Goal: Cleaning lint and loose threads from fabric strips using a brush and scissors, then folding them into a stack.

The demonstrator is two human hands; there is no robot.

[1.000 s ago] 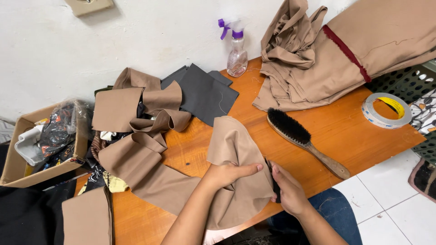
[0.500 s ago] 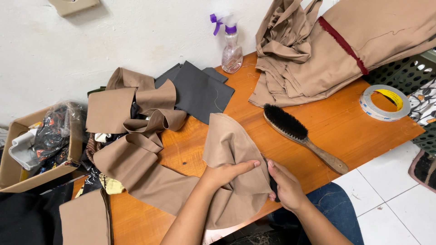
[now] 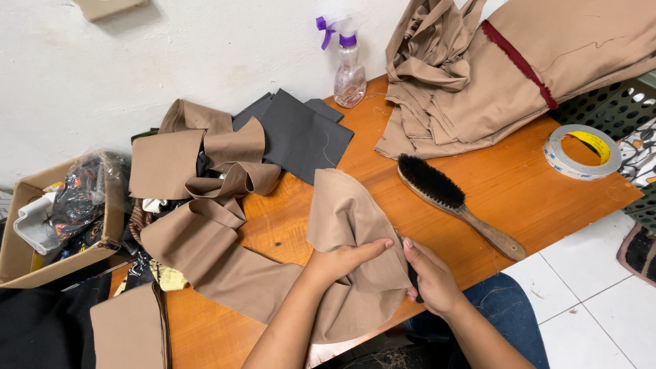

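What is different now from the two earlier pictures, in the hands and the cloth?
Little changed. The left hand stays gripping the tan cloth piece at the table edge, and the right hand remains at its right edge, fingers slightly shifted. The brush, tape roll and spray bottle did not move.

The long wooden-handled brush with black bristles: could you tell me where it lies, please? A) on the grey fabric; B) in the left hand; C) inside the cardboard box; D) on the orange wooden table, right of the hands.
D: the wooden-handled brush with black bristles lies flat on the orange wooden table, untouched.
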